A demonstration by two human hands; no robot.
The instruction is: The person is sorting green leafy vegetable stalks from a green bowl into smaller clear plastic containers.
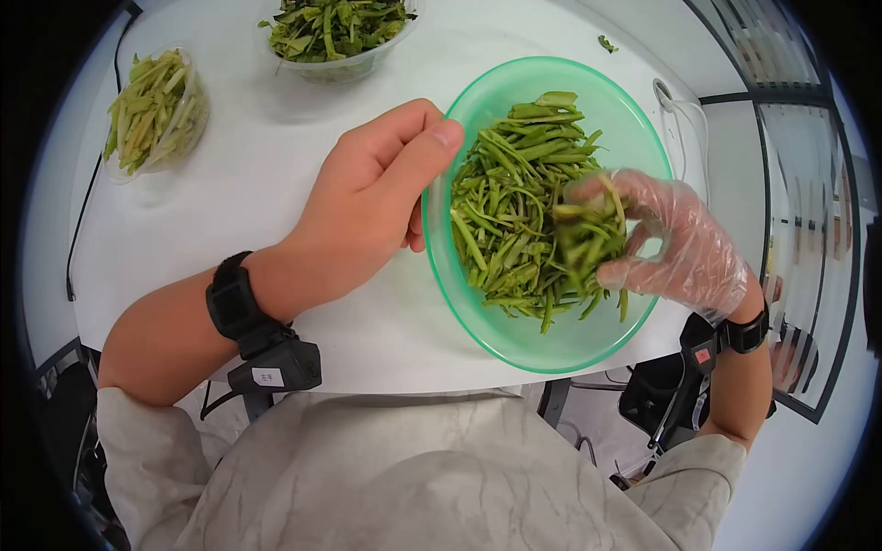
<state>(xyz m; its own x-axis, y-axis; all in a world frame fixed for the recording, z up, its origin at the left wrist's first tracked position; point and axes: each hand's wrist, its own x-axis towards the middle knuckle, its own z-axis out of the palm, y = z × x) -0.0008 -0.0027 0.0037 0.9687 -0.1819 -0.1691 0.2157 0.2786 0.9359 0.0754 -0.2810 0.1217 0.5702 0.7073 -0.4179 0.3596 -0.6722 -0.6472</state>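
A wide green translucent bowl (634,101) stands on the white table, with a heap of cut green vegetable stems (514,202) in it. My left hand (381,179), bare, grips the bowl's left rim, thumb on top and fingers curled beneath. Inside the bowl, at the right of the heap, my right hand (675,239) wears a clear plastic glove. Its thumb and fingers close around a bunch of the stems, which looks slightly blurred and lifted above the rest.
A clear tub of pale cut stems (161,115) stands at the far left. Another clear tub with leafy greens (340,32) is at the back. A leaf scrap (607,43) lies on the white table (248,184), and a white cable (689,119) runs along its right side.
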